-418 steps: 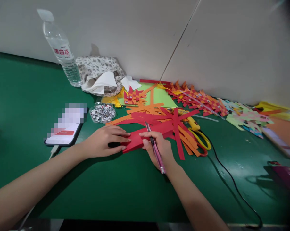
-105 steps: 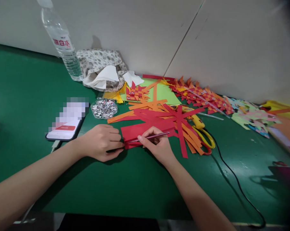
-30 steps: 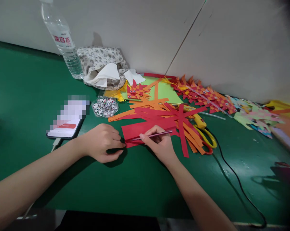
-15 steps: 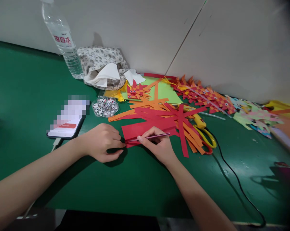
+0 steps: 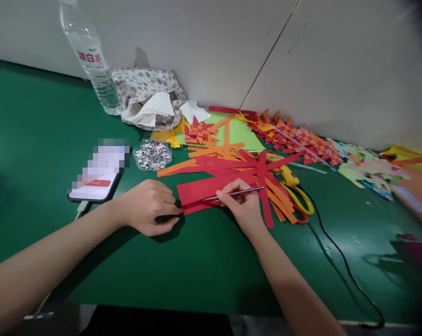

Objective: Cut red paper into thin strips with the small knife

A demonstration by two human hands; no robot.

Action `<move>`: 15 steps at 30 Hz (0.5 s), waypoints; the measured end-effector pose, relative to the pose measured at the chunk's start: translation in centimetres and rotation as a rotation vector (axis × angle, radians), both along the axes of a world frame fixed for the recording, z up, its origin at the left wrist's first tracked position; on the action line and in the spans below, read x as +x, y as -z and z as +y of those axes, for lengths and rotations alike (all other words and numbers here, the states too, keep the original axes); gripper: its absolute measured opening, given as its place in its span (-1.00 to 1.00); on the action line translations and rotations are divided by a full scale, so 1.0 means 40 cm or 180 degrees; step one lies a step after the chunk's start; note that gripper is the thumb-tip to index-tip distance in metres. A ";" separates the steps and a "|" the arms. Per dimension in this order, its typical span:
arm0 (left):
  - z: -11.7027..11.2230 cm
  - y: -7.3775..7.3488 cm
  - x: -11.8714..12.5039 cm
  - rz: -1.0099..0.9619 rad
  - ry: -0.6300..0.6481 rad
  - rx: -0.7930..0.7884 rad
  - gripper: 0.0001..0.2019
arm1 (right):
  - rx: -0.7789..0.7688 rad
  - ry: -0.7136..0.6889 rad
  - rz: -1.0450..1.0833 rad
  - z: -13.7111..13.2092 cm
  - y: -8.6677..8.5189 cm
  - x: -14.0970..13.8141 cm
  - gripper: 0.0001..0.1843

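A folded red paper sheet (image 5: 211, 187) lies on the green table (image 5: 183, 266). My left hand (image 5: 148, 206) presses its left end down with curled fingers. My right hand (image 5: 243, 205) holds a thin pink craft knife (image 5: 236, 192) lying almost flat along the sheet's lower part, its tip pointing left. A narrow red strip shows partly split off along the sheet's near edge. Behind the sheet lies a pile of red and orange paper strips (image 5: 238, 163).
A phone (image 5: 98, 175) on a cable lies to the left, next to a clear dish of googly eyes (image 5: 152, 156). A water bottle (image 5: 91, 60), a cloth pouch with tissues (image 5: 148, 98), yellow scissors (image 5: 298, 198), woven paper fish (image 5: 294, 137) and a black cord (image 5: 340, 266) surround the work.
My right hand has slid to the right along the red sheet, drawing the knife with it. My left hand stays on the sheet's left end.
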State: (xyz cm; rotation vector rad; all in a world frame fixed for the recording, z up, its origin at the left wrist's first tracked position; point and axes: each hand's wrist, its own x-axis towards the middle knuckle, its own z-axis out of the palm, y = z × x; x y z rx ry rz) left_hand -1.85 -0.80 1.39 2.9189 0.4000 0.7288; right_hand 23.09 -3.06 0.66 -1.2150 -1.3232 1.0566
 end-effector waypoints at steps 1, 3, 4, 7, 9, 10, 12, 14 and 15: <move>0.000 0.000 0.000 0.0001 -0.0001 0.0002 -0.81 | -0.0012 0.0012 0.0018 0.002 -0.001 0.006 -0.72; 0.001 0.001 -0.001 0.0009 -0.0008 0.0016 -0.81 | -0.0033 0.0023 0.0035 0.007 -0.002 0.019 -0.71; 0.001 0.001 -0.001 0.0005 -0.0009 0.0028 -0.81 | -0.0036 0.0039 0.0030 0.010 -0.002 0.027 -0.72; 0.002 0.000 0.000 -0.0001 -0.0008 0.0044 -0.81 | -0.0005 0.0114 0.0016 0.019 0.000 0.053 -0.71; 0.002 -0.001 0.001 -0.0001 -0.0007 0.0036 -0.80 | 0.0036 0.0177 0.0005 0.025 0.004 0.074 -0.71; 0.001 -0.002 0.001 -0.0003 -0.0008 0.0035 -0.80 | 0.0060 0.0203 0.0012 0.027 0.007 0.085 -0.71; 0.001 -0.003 0.002 -0.0012 -0.0012 0.0045 -0.79 | 0.0114 0.0248 0.0021 0.031 0.011 0.105 -0.71; 0.000 -0.003 0.002 -0.0006 -0.0020 0.0069 -0.79 | 0.0157 0.0287 0.0005 0.033 0.014 0.120 -0.72; 0.000 -0.003 0.002 0.0002 -0.0023 0.0080 -0.79 | 0.0173 0.0311 -0.0018 0.034 0.015 0.125 -0.72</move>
